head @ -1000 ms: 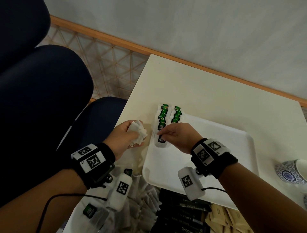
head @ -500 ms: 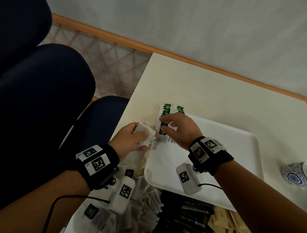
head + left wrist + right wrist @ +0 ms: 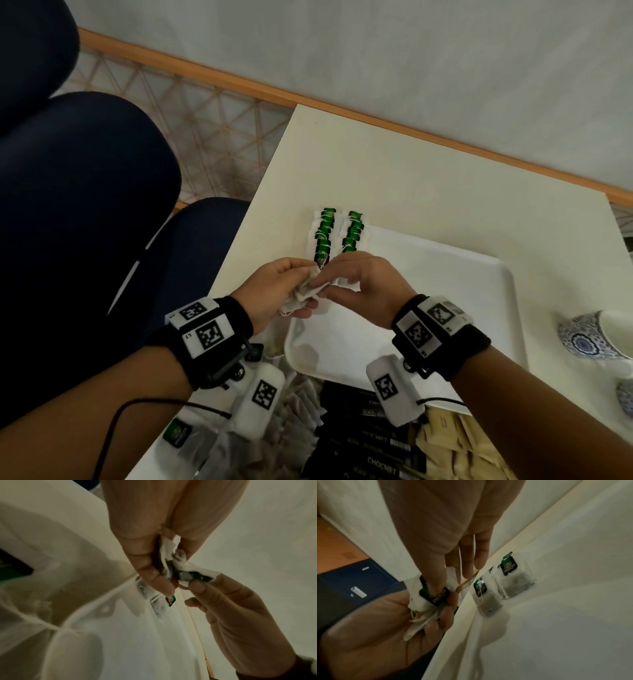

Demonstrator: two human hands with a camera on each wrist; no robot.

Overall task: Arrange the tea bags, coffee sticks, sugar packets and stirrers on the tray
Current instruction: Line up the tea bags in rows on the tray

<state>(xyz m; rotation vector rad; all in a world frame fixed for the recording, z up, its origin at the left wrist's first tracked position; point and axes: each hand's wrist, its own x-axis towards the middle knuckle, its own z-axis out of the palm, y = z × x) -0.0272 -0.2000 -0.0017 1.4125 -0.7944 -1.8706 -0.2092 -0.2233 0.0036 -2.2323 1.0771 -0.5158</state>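
My left hand (image 3: 291,291) grips a crumpled bunch of white tea bags (image 3: 306,295) over the tray's left edge. My right hand (image 3: 325,282) meets it and pinches one tea bag (image 3: 193,573) of the bunch between thumb and forefinger; its black and green tag (image 3: 435,595) shows under my fingers. Two rows of tea bags with green tags (image 3: 337,231) lie overlapped at the far left corner of the white tray (image 3: 445,291). In the right wrist view the nearest tea bags of those rows (image 3: 513,584) sit just beyond my fingers. No stirrers are in sight.
Black coffee sticks (image 3: 370,428), brown sugar packets (image 3: 448,445) and loose tea bags (image 3: 294,411) lie heaped on the table in front of the tray. A blue patterned cup (image 3: 589,337) stands at the right. Dark blue chairs (image 3: 85,205) are close on the left.
My right hand left the tea bag rows on the tray, came back to my left hand and took hold of a tea bag in the bunch. My left hand shifted slightly right.
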